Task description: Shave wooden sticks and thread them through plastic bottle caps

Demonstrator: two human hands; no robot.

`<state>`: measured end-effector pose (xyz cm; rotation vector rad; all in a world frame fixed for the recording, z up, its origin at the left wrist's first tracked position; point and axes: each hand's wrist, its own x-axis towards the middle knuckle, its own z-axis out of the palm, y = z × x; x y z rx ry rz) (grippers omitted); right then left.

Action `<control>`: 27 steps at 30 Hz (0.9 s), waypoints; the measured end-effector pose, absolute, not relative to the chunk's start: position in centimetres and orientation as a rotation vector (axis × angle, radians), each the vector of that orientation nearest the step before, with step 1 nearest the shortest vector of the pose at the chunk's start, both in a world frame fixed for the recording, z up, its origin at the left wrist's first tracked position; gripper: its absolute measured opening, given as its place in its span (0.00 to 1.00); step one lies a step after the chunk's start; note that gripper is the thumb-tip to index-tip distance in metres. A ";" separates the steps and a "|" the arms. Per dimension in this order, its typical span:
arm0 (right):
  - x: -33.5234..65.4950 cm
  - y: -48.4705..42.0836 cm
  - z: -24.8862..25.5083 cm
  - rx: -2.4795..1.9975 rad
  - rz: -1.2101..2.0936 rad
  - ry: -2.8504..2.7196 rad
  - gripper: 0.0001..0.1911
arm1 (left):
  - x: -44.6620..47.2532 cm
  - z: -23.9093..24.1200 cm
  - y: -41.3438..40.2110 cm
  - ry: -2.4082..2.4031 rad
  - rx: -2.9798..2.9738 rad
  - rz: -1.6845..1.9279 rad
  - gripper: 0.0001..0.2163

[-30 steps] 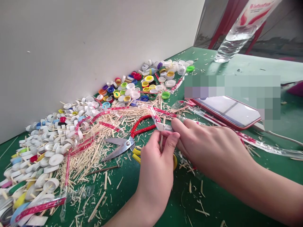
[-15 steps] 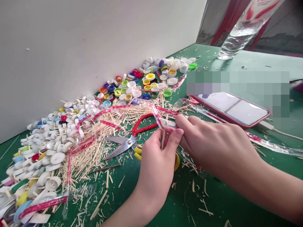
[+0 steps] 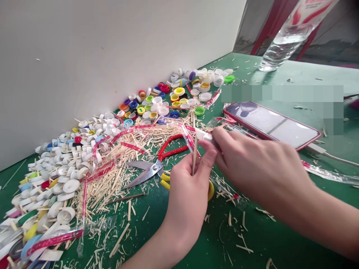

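Note:
My left hand [image 3: 190,183] is closed around a thin wooden stick [image 3: 194,157], which stands nearly upright between thumb and fingers. Just right of it, my right hand [image 3: 249,157] grips a knife [image 3: 206,136] whose short, pale blade sits at the stick's upper part. The knife's handle is mostly hidden by the fingers. Behind my left hand lie open scissors [image 3: 155,168] with red handles, blades pointing left. A yellow object [image 3: 165,181] shows partly from under my left hand; its kind is hidden.
Many bottle caps [image 3: 67,186], several with sticks in them, lie along the white wall [image 3: 112,48]. Wood slivers [image 3: 98,190] and red-marked plastic strips [image 3: 84,198] cover the green table [image 3: 157,239]. A phone [image 3: 275,123] with a cable and a water bottle [image 3: 283,45] are at right.
My right hand has shifted slightly up with the knife, so more of the wooden stick and the blade show. My left hand keeps its grip in about the same place.

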<state>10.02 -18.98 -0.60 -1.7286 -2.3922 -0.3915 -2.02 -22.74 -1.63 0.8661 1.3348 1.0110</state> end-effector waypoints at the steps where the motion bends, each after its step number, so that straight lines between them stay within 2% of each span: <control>1: 10.1 -18.8 -0.3 -1.767 -0.373 -2.344 0.28 | -1.9 -1.6 -22.8 1.344 0.881 1.006 0.22; 4: 10.4 -18.2 0.5 -1.830 -0.350 -2.234 0.32 | -1.7 -1.7 -23.0 1.354 0.901 0.992 0.24; 12: 10.9 -17.8 0.6 -1.745 -0.404 -2.272 0.31 | -2.4 -1.0 -23.0 1.308 0.858 0.956 0.22; 19: 10.5 -17.8 -0.1 -1.551 -0.236 -2.437 0.32 | -2.6 -1.6 -23.0 1.356 0.878 1.033 0.20; 27: 10.7 -17.7 -0.8 -1.390 -0.194 -2.538 0.34 | -3.0 -1.8 -23.0 1.290 0.806 1.010 0.17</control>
